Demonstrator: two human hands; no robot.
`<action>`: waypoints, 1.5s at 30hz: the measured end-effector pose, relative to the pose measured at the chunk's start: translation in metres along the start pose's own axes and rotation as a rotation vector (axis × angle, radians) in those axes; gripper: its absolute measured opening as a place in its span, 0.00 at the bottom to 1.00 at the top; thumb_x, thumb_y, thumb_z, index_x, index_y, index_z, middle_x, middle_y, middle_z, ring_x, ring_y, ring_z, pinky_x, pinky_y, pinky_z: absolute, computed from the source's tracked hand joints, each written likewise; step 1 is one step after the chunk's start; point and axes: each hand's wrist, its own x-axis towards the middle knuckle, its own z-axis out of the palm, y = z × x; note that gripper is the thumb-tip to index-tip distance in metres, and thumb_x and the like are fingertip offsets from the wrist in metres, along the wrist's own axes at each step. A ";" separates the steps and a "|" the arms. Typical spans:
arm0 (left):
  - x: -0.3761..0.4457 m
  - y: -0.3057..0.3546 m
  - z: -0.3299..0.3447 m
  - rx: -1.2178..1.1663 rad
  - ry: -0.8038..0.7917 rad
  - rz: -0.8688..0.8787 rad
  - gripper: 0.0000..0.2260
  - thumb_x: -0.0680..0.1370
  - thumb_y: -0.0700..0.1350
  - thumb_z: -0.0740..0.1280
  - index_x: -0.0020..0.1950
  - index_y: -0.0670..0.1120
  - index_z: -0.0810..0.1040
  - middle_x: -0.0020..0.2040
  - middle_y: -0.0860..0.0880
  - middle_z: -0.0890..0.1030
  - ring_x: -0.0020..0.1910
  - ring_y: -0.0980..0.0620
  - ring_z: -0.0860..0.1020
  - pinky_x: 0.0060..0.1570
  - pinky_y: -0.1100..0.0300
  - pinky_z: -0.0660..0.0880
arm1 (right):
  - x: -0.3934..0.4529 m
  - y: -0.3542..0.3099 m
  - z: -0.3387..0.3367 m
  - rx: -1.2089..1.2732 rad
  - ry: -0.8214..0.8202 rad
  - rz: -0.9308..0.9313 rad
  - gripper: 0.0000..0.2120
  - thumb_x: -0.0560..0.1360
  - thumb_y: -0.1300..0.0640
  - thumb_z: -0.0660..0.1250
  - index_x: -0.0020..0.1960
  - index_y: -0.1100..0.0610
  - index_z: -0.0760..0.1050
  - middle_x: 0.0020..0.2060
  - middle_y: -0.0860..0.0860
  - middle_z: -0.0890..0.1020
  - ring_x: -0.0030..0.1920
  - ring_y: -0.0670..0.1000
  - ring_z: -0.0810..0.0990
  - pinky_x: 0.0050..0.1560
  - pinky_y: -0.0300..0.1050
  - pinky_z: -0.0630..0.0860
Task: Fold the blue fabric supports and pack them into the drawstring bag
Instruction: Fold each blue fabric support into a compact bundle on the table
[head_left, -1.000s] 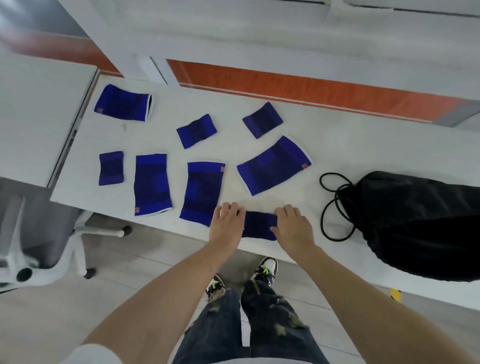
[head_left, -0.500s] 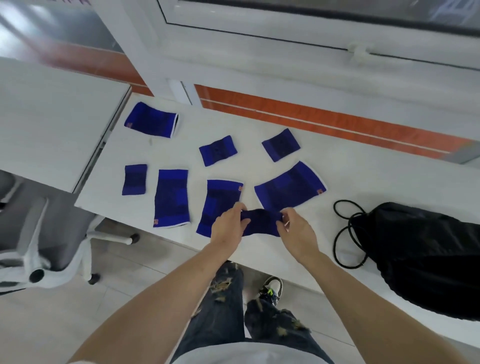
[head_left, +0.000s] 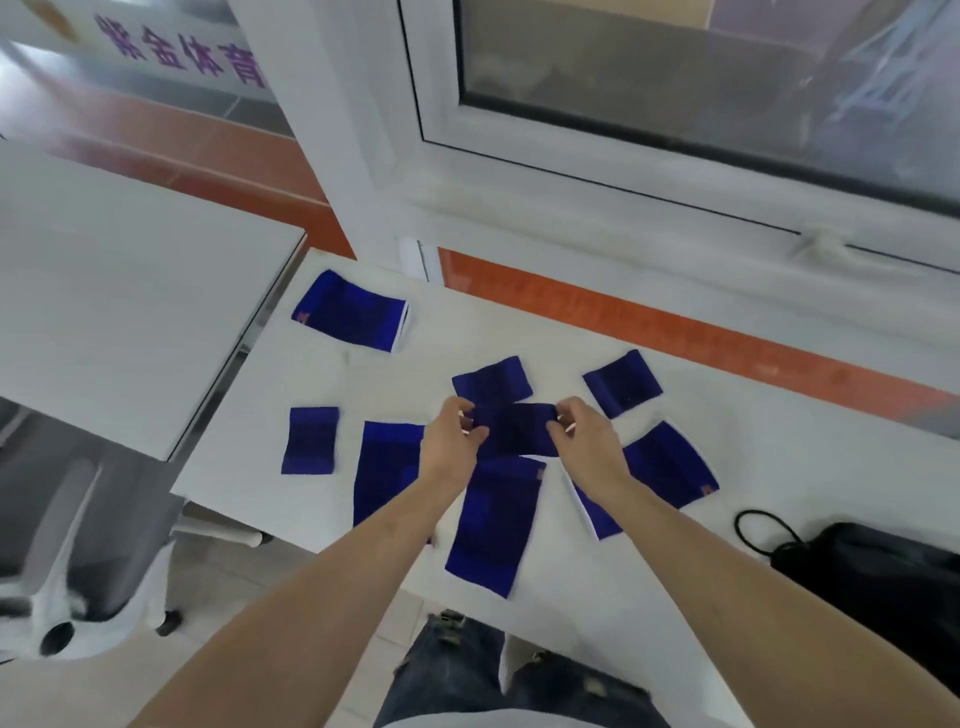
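A small blue fabric support (head_left: 517, 428) is lifted above the white table (head_left: 571, 338), stretched between my hands. My left hand (head_left: 451, 441) pinches its left end and my right hand (head_left: 587, 434) pinches its right end. Several other blue supports lie flat on the table: a large one at the back left (head_left: 350, 317), small ones at the left (head_left: 310, 440), centre back (head_left: 491, 383) and right back (head_left: 622, 383), and long ones near the front (head_left: 493, 525), (head_left: 382, 475), (head_left: 670, 465). The black drawstring bag (head_left: 872, 577) lies at the right edge, its cord loop (head_left: 761, 525) toward me.
A second white table (head_left: 114, 291) adjoins on the left with a narrow gap between. A white office chair (head_left: 62, 587) stands at the lower left on the floor. A window frame (head_left: 623, 218) and an orange wall stripe (head_left: 675, 332) run behind the table.
My hands have raised the small support from the table's front edge and carried it farther away from me, over the other pieces. The head camera has tilted up toward the window.
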 end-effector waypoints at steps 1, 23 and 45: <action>0.010 0.000 -0.005 -0.015 0.010 -0.019 0.12 0.81 0.44 0.70 0.63 0.49 0.73 0.52 0.50 0.81 0.47 0.53 0.81 0.42 0.60 0.76 | 0.010 -0.006 0.004 -0.008 -0.002 0.002 0.06 0.81 0.53 0.67 0.58 0.51 0.76 0.49 0.45 0.81 0.46 0.47 0.80 0.50 0.49 0.80; 0.095 -0.023 0.013 -0.071 0.076 -0.174 0.11 0.82 0.42 0.67 0.64 0.47 0.73 0.48 0.50 0.83 0.42 0.55 0.82 0.37 0.65 0.76 | 0.124 -0.015 0.054 -0.127 -0.074 0.026 0.10 0.83 0.53 0.63 0.63 0.52 0.77 0.57 0.47 0.82 0.51 0.49 0.80 0.49 0.46 0.77; 0.102 -0.017 0.027 -0.114 0.076 -0.232 0.13 0.81 0.47 0.70 0.63 0.49 0.73 0.51 0.52 0.82 0.46 0.55 0.81 0.40 0.65 0.77 | 0.133 -0.014 0.048 -0.430 -0.145 -0.102 0.21 0.84 0.55 0.61 0.76 0.48 0.66 0.56 0.52 0.82 0.51 0.52 0.81 0.35 0.40 0.71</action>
